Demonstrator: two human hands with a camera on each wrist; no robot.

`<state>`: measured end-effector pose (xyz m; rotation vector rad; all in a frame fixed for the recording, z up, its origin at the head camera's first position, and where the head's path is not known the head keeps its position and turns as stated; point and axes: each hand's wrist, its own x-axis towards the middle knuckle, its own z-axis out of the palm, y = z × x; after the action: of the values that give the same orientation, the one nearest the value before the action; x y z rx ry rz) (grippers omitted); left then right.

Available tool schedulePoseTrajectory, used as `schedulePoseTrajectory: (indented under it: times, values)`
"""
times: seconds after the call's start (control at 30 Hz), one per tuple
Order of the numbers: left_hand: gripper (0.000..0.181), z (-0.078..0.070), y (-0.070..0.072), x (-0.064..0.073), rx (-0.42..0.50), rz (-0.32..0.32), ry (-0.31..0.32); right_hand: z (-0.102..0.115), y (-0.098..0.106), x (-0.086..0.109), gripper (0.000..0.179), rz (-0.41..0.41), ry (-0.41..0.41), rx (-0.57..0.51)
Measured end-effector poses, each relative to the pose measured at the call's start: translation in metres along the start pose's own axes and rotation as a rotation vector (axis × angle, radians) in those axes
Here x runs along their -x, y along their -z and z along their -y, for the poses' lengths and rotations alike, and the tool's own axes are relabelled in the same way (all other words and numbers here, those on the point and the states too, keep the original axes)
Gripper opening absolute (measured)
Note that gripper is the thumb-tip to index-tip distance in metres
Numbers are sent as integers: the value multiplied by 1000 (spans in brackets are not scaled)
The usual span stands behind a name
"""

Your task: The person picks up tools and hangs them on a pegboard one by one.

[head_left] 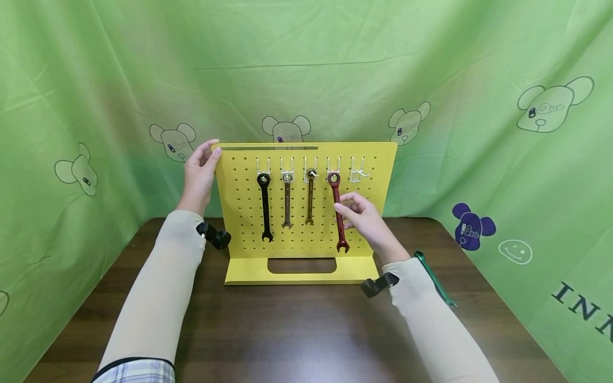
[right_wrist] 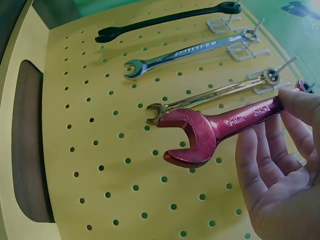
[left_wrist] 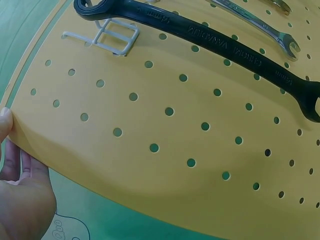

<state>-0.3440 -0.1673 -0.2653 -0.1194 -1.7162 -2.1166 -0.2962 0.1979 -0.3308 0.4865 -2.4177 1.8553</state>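
A yellow pegboard (head_left: 297, 239) stands upright on the table, and my left hand (head_left: 198, 173) grips its top left corner between thumb and fingers. With my right hand (head_left: 361, 215) I pinch the shaft of a red wrench (head_left: 339, 218), its ring end at a white wire hook and its open jaw hanging down. In the right wrist view the red wrench (right_wrist: 200, 132) stands out from the board, thumb on its shaft. To its left hang a black wrench (head_left: 265, 207), a silver wrench (head_left: 287, 202) and a gold wrench (head_left: 310, 199), each on a hook.
Right of the red wrench, a white hook (head_left: 358, 174) carries nothing. A green wrench (head_left: 435, 277) lies on the brown table (head_left: 287, 330), beside my right forearm and partly hidden by it. Green cloth (head_left: 306, 64) hangs behind and at both sides.
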Motion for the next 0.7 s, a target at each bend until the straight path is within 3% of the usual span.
schedulePoseTrajectory:
  times: [0.7]
  values:
    - [27, 1, -1, -2, -7, -14, 9, -13, -11, -21, 43, -70, -61, -27]
